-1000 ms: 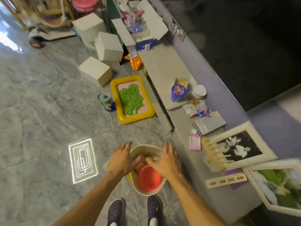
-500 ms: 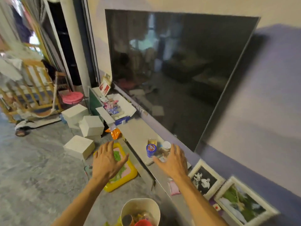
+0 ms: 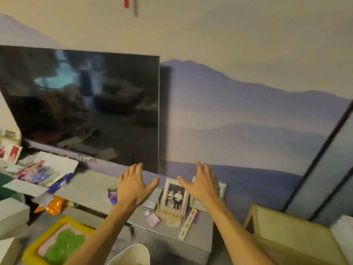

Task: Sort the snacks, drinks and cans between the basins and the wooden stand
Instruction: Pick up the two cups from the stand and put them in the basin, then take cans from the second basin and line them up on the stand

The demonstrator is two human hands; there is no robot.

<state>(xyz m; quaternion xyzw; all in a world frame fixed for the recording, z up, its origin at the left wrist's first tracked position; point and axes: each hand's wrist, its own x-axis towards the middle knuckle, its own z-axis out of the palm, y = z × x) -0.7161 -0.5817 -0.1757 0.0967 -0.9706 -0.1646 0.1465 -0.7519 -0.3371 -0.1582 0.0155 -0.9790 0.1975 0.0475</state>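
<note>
We see a white basin [image 3: 131, 254] rim at the bottom edge. Left hand [image 3: 133, 186] and right hand [image 3: 203, 185] are spread flat, apart, holding nothing. On the console [image 3: 91, 190], a blue can [image 3: 112, 196] sits partly behind the left hand and the wooden stand [image 3: 169, 215] lies below both hands.

Wooden stand [image 3: 169, 214] sits before a photo frame [image 3: 175, 195] on the cabinet [image 3: 91, 190].

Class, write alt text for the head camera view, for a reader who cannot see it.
The left hand and right hand reach forward, open and empty, toward a low grey shelf holding a framed photo, a wooden rack and a blue can. A dark TV is behind.
</note>
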